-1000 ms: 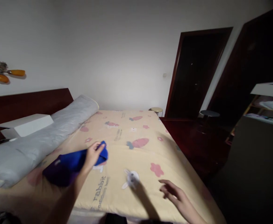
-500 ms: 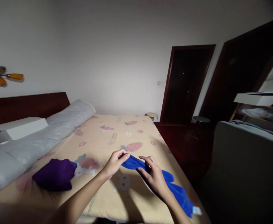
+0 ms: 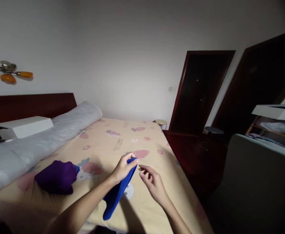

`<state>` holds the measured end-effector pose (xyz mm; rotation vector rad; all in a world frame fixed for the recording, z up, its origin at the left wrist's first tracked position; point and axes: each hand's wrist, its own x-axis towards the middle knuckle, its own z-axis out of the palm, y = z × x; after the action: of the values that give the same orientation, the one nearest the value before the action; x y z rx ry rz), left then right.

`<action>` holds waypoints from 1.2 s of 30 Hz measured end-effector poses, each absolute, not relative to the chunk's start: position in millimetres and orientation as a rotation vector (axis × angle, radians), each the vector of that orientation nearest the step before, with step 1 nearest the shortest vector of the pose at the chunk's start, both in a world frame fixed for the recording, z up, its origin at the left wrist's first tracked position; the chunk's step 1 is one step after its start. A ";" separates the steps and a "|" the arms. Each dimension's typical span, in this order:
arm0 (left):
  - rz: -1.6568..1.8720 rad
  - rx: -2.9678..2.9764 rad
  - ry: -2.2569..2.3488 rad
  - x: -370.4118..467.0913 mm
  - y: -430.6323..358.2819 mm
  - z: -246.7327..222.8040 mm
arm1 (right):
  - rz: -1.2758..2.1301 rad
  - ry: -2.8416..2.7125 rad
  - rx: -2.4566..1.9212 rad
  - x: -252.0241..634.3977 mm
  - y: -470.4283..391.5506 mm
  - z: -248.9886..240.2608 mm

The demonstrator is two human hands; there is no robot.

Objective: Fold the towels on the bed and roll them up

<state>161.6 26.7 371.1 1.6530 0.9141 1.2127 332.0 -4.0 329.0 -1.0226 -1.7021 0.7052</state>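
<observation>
My left hand (image 3: 126, 168) pinches the top end of a blue cloth piece (image 3: 119, 191) between thumb and fingers. The cloth hangs down beneath that hand toward the front of the bed, partly hidden behind my left forearm, so its full shape cannot be made out. Just to the right, my right hand (image 3: 153, 185) is apart from the cloth, its fingers loosely bent and spread from the thumb, with nothing in them. A bunched purple cloth (image 3: 57, 177) with a bit of blue at its right edge lies on the bed to the left.
The bed (image 3: 118, 130) has a yellow sheet printed with rabbits and carrots. Along the headboard (image 3: 30, 104) lies a long grey roll (image 3: 71, 126) with a white box (image 3: 27, 126) on it. Stools (image 3: 213, 130) and a grey panel (image 3: 254, 182) stand to the right.
My right hand has let go of the blue cloth. The cloth, which stretched to the right, now hangs down from my left hand. The view has turned slightly left.
</observation>
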 end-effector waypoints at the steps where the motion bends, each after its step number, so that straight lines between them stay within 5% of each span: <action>1: 1.202 1.701 0.906 162.4 27.3 372.0 | 0.727 -1.725 -1.000 323.8 -2.4 329.1; 9: 1.121 1.894 1.103 134.5 31.1 372.7 | 0.913 -1.657 -0.960 315.2 15.5 309.6; 17: 1.162 1.973 1.184 132.0 43.3 368.5 | 0.910 -1.811 -0.889 329.5 9.7 344.6; 24: 1.267 1.990 1.556 158.2 69.1 332.1 | 0.954 -1.527 -0.992 305.3 26.6 294.7; 28: 1.237 2.072 1.517 154.4 61.8 314.2 | 0.769 -1.477 -1.081 313.5 32.0 292.5; 36: 1.284 1.319 1.346 139.9 83.7 288.0 | 0.242 -1.801 -1.174 306.4 35.0 292.2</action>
<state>139.9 83.7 288.0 1.3192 1.3458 1.2835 306.4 35.0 292.2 -1.1736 -1.8014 0.2423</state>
